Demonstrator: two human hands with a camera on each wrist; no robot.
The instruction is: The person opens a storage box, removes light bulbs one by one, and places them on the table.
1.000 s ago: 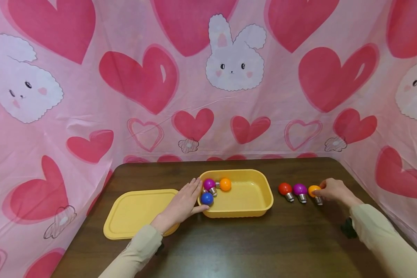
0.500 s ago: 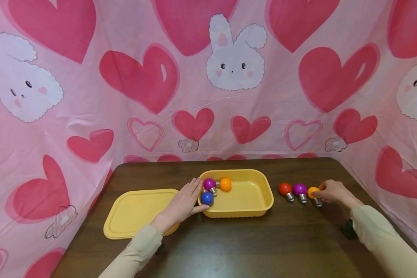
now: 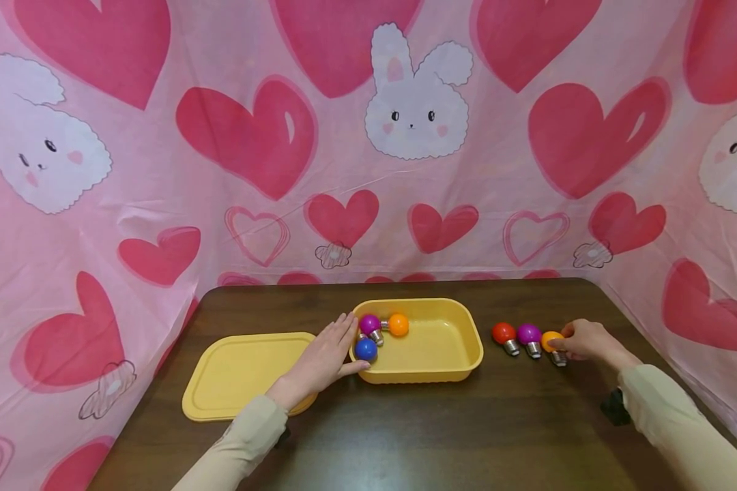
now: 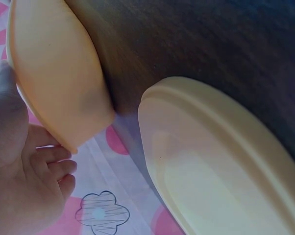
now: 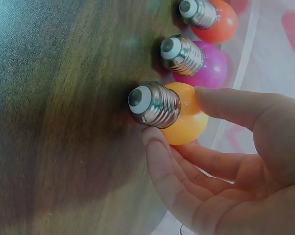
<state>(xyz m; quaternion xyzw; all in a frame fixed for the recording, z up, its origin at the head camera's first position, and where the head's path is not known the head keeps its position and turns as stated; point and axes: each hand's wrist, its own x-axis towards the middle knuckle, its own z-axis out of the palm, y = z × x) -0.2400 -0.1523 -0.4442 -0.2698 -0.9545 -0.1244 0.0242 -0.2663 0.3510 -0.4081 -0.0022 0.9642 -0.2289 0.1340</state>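
Bulb [image 5: 173,111], orange, is mid-frame in the right wrist view, pinched between thumb and fingers of the right hand [image 3: 588,339]; likely light, slick, breakable, so gently grip its round end. The left hand [image 3: 321,361], fingers extended, seemingly touches the box [image 3: 419,377].

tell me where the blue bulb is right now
In the head view, the blue bulb lies in the near left corner of the tub, just in front of a purple bulb and close to the left hand.
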